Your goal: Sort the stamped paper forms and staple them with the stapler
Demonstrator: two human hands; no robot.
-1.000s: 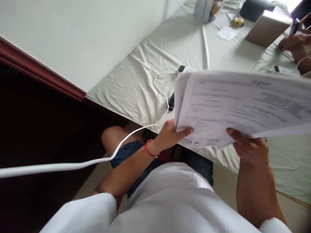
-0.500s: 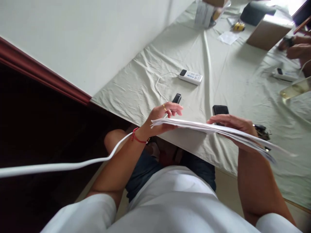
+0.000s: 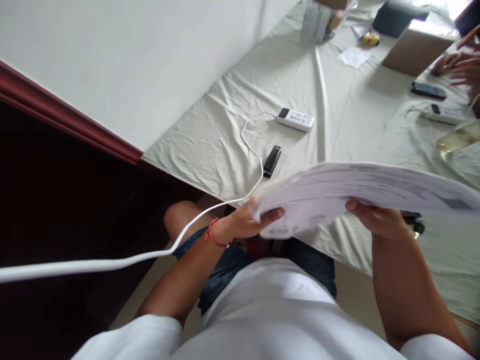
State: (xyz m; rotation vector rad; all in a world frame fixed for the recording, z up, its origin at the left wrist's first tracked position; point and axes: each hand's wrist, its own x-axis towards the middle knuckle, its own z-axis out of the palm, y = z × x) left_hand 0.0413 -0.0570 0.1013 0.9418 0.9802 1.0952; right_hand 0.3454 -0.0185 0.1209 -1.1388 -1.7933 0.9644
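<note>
Lengthwise, the printed white paper sheets extend from the left hand, pinching their left end, rightward past the right hand, gripping their near edge.

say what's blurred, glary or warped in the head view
Head view: print on the papers smeared, unreadable; glare near the top right corner; soft shadow beside the box; cable widens toward the left edge, probably nearness or lens stretch.
</note>
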